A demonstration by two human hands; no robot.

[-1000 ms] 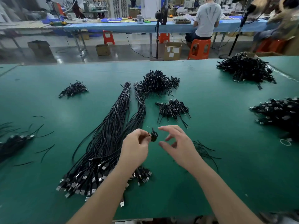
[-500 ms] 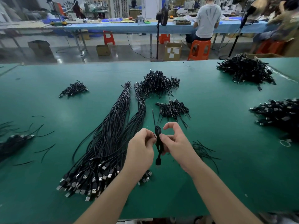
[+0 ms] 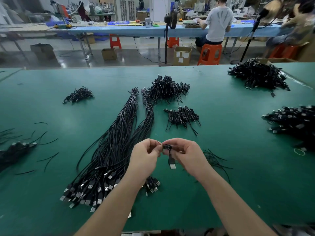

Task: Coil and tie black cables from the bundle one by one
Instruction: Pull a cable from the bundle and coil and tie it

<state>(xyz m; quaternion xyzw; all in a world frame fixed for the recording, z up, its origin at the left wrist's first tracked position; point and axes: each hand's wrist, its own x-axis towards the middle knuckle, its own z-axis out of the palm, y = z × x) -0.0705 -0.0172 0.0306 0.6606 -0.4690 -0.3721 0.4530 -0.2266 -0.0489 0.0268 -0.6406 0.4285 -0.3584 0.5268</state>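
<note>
A small coiled black cable (image 3: 167,147) is held above the green table (image 3: 238,176) between both hands. Its USB plug (image 3: 172,163) hangs down below my fingers. My right hand (image 3: 186,155) grips the coil with curled fingers. My left hand (image 3: 144,155) pinches a thin black tie end at the coil's left side. The long bundle of straight black cables (image 3: 119,138) lies to the left of my hands, its USB plugs fanned out near my left forearm.
Piles of coiled cables lie around: a large one (image 3: 166,89) and a smaller one (image 3: 182,116) beyond my hands, others at far right (image 3: 257,75), right edge (image 3: 294,120) and left (image 3: 78,95). Loose black ties (image 3: 215,159) lie right of my right hand.
The right hand, open and apart a second ago, has closed on the cable. The loop hanging long between the hands has been drawn into a tight coil, and the plug now dangles below.
</note>
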